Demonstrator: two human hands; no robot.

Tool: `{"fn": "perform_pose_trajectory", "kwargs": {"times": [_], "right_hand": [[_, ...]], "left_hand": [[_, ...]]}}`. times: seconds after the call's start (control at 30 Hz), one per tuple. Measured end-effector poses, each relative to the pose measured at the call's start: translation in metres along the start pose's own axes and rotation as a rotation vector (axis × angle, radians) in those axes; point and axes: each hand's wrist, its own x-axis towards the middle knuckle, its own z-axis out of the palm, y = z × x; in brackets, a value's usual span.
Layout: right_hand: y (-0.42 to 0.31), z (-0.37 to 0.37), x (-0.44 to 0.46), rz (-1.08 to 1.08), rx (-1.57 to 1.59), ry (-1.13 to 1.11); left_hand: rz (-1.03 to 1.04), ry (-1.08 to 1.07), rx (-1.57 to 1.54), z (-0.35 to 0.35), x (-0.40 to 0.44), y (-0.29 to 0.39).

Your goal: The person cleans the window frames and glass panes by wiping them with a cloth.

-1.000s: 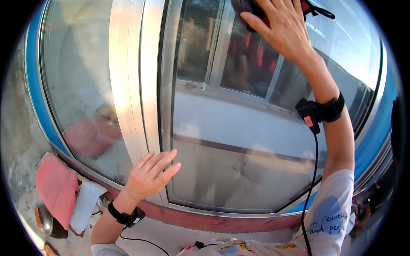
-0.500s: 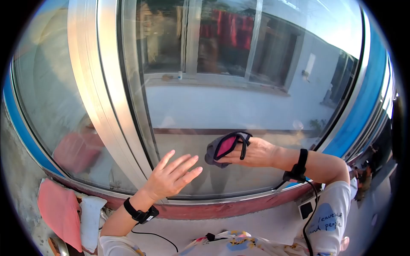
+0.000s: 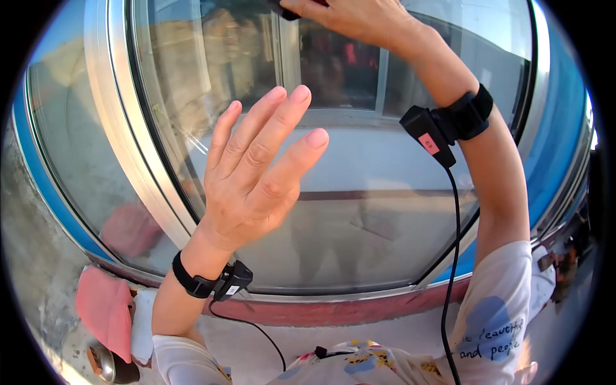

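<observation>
Bright daylight reflects across the glass (image 3: 398,237), bent by fisheye distortion.

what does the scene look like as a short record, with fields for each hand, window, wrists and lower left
left hand: raised, fingers apart, holding nothing visible; glass contact unclear
right hand: at top edge, touching a dark object mostly out of frame
window: glass pane in a silvery frame
wrists: black strapped device on each, cabled
lower left: pink cloth beside a pale item

Right hand (image 3: 366,18) and dark pad (image 3: 286,11), both cropped by top edge; pink wrist label (image 3: 427,143), lettering too small to read.
</observation>
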Motion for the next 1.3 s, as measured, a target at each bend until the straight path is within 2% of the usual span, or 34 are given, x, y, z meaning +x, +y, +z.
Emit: {"fn": "perform_pose_trajectory", "kwargs": {"times": [0.03,0.07,0.13,0.17,0.2,0.23,0.27,0.33,0.4,0.43,0.47,0.5,0.57,0.63,0.7,0.77,0.87,0.93,1.0,1.03,1.07,1.1,1.17,1.27,1.3], "right_hand": [[-0.021,0.01,-0.028,0.035,0.02,0.079],[-0.041,0.01,-0.044,-0.033,0.092,0.081],[-0.075,0.009,-0.103,-0.012,0.317,-0.067],[-0.086,-0.007,-0.129,0.0,0.326,-0.27],[-0.097,-0.005,-0.156,0.054,0.373,-0.187],[-0.104,-0.007,-0.18,0.065,0.452,-0.225],[-0.111,-0.009,-0.205,0.088,0.545,-0.306],[-0.138,-0.008,-0.248,0.06,0.57,-0.28],[-0.158,-0.018,-0.294,0.146,0.746,-0.323],[-0.162,-0.028,-0.309,0.195,0.818,-0.294],[-0.159,-0.046,-0.315,0.245,0.939,-0.326],[-0.16,-0.052,-0.333,0.259,0.973,-0.314],[-0.149,-0.072,-0.353,0.271,1.019,-0.295],[-0.116,-0.118,-0.351,0.57,1.393,-0.889],[-0.085,-0.145,-0.323,0.627,1.803,-0.45],[-0.056,-0.169,-0.286,0.531,2.304,-0.331],[-0.052,-0.195,-0.229,0.087,2.697,0.058],[-0.051,-0.214,-0.201,-0.106,2.76,0.202],[-0.048,-0.231,-0.185,-0.287,2.932,0.055],[-0.047,-0.236,-0.181,-0.36,2.975,-0.006],[-0.051,-0.238,-0.183,-0.403,3.015,0.054],[-0.056,-0.239,-0.186,-0.444,3.058,0.11],[-0.067,-0.241,-0.194,-0.507,3.153,0.217],[-0.074,-0.243,-0.204,-0.543,3.278,0.331],[-0.071,-0.241,-0.211,-0.478,3.206,0.272]], "left_hand": [[0.004,-0.004,0.003,0.01,-0.001,0.009],[-0.061,-0.06,-0.041,0.012,-0.007,0.014],[-0.207,-0.179,-0.104,0.037,-0.029,0.037],[-0.291,-0.233,-0.117,0.049,-0.043,0.048],[-0.253,-0.312,-0.085,0.056,-0.062,0.063],[-0.217,-0.389,-0.054,0.062,-0.084,0.08],[-0.291,-0.396,-0.103,0.071,-0.109,0.098],[-0.321,-0.422,-0.078,0.081,-0.151,0.134],[-0.313,-0.433,-0.051,0.096,-0.182,0.174],[-0.398,-0.412,-0.089,0.101,-0.194,0.192],[-0.482,-0.389,-0.128,0.109,-0.198,0.201],[-0.477,-0.392,-0.122,0.117,-0.196,0.204],[-0.589,-0.46,0.054,0.126,-0.189,0.211],[-0.491,-0.485,0.214,0.136,-0.159,0.191],[-0.381,-0.437,0.313,0.138,-0.093,0.146],[-0.287,-0.355,0.416,0.14,-0.009,0.096],[-0.033,-0.117,0.582,0.147,0.114,-0.002],[0.063,-0.055,0.6,0.146,0.188,-0.055],[0.081,-0.049,0.693,0.142,0.23,-0.094],[0.066,-0.056,0.773,0.142,0.244,-0.097],[-0.074,-0.048,0.723,0.154,0.244,-0.097],[-0.072,-0.054,0.708,0.161,0.236,-0.084],[-0.05,-0.113,0.672,0.168,0.2,-0.036],[-0.029,-0.313,0.567,0.171,0.121,0.048],[-0.026,-0.386,0.518,0.171,0.085,0.072]]}}
